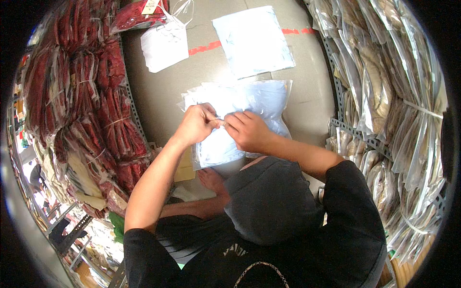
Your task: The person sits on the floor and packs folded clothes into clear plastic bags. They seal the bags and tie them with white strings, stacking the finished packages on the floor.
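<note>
A bundle of light blue garments in clear plastic bags [264,97] lies on the floor before me, pinched narrow at its middle. Over that waist my two hands meet, fingertips close together. My left hand [197,122] has thumb and forefinger pressed on what looks like a thin pale tie [222,123]. From the other side, the curled fingers of my right hand [248,130] grip the same tie. How the tie passes around the bundle is mostly hidden by my hands and the bags.
A flat light blue bagged stack [255,41] lies farther off. Left of it are a white cloth bag [165,46] with pale strips and a red bagged garment [138,16]. Perforated metal racks hold tied red bundles [83,82] at left and beige bagged bundles [374,72] at right.
</note>
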`<state>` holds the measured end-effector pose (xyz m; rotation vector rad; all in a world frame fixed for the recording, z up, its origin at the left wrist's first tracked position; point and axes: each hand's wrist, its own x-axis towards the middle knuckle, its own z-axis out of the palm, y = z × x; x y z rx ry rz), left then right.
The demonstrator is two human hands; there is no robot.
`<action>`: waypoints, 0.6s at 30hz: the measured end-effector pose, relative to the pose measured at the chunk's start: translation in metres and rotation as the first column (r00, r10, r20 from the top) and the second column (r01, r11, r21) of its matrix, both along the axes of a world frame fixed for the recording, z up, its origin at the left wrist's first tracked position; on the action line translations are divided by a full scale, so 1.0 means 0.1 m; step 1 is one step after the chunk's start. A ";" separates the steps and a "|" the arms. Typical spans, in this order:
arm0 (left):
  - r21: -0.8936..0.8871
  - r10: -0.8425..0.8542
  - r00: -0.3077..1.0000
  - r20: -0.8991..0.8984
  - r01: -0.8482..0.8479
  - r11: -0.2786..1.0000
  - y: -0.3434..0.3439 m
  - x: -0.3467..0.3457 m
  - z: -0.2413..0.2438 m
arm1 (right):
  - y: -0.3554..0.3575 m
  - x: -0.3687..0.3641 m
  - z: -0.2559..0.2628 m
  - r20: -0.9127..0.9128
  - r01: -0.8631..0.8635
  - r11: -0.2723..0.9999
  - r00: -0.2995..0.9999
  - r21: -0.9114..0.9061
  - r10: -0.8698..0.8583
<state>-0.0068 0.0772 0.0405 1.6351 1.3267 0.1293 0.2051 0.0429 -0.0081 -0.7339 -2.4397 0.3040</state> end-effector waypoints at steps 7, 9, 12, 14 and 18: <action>0.570 -0.330 0.895 -0.299 0.445 0.690 -0.26 -0.07 0.01 | -0.01 0.03 0.09 -0.197 0.066 0.718 0.940 -0.692 -0.277; 0.692 -0.448 0.796 -0.407 0.588 0.419 -0.30 -0.14 -0.04 | 0.09 0.07 0.16 -0.103 0.052 0.561 0.965 -0.826 -0.242; 0.766 -0.395 0.816 -0.422 0.553 0.326 -0.33 -0.10 -0.06 | 0.27 0.02 0.18 0.025 0.086 0.344 0.984 -0.935 -0.176; 0.799 -0.383 0.832 -0.402 0.523 0.297 -0.32 -0.09 -0.07 | 0.35 -0.06 0.13 0.054 0.073 0.073 0.971 -0.995 -0.232; 0.849 -0.347 0.883 -0.315 0.426 0.314 -0.35 -0.09 -0.13 | 0.25 -0.26 -0.01 -0.141 -0.102 0.105 0.854 -0.989 -0.501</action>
